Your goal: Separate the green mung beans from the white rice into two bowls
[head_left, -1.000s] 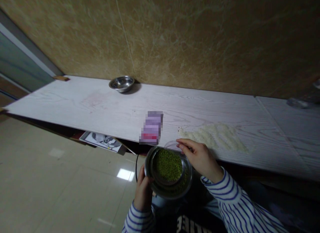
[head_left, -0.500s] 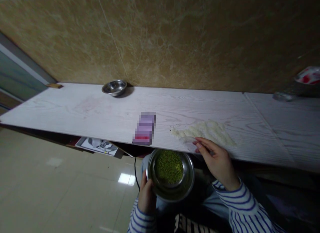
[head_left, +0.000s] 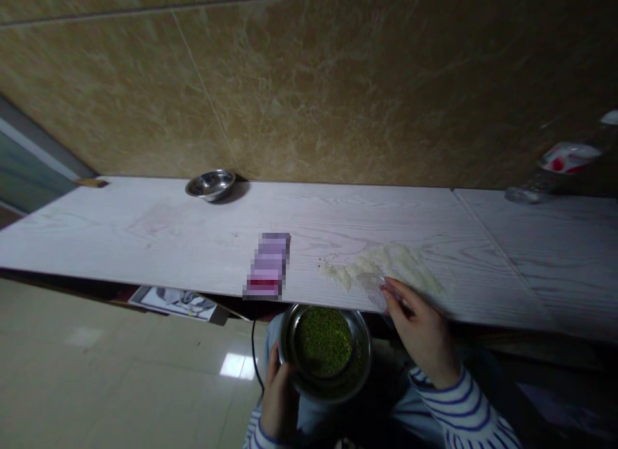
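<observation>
My left hand [head_left: 277, 397] grips the rim of a steel bowl [head_left: 324, 352] filled with green beans, held just below the front edge of the white wooden table [head_left: 145, 230]. My right hand [head_left: 418, 330] rests at that table edge, its fingers closed on a small clear plastic piece [head_left: 376, 287]. The piece touches the near side of a pile of white rice [head_left: 386, 264] spread on the tabletop. Striped sleeves cover both wrists.
An empty steel bowl [head_left: 211, 184] stands at the back by the marble wall. A blurred purple rectangle [head_left: 268, 265] lies near the front edge. A bottle with a red label [head_left: 555, 169] lies at the far right. Papers [head_left: 174, 302] sit under the table; tiled floor at left.
My right hand moved from the bowl's rim out to the rice pile on the table, carrying the clear piece. The bowl of beans stayed in my left hand, slightly lower.
</observation>
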`<state>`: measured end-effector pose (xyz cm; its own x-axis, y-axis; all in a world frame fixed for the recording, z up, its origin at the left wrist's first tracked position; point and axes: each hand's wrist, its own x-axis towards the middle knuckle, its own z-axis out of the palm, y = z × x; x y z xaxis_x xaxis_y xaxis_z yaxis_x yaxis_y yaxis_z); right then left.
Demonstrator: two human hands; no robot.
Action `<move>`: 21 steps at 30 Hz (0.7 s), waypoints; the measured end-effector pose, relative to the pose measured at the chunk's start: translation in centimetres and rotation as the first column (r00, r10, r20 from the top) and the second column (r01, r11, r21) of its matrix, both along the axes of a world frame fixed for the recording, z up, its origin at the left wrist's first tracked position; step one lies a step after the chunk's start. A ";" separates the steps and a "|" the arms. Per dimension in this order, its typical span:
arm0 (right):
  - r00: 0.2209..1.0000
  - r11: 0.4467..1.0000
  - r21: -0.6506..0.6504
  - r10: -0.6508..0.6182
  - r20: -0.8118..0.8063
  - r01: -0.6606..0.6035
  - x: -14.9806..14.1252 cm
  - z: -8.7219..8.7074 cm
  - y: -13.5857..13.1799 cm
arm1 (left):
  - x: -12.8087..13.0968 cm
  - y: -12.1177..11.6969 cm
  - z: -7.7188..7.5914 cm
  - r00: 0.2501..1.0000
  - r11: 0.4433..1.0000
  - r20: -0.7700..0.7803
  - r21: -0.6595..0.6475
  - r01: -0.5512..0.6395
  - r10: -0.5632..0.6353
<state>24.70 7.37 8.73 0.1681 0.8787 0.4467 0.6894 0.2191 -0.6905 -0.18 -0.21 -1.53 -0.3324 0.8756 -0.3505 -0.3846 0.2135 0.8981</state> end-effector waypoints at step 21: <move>0.962 0.975 0.153 0.120 0.243 -0.160 -5.4 0.8 1.9 | 0.1 0.5 0.3 0.985 0.990 0.161 -0.136 -0.040 0.062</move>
<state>19.32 9.31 9.51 -0.0767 0.7939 0.6031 0.7797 0.4248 -0.4600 -0.04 0.27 -1.21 -0.3038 0.8015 -0.5150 -0.5381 0.3018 0.7870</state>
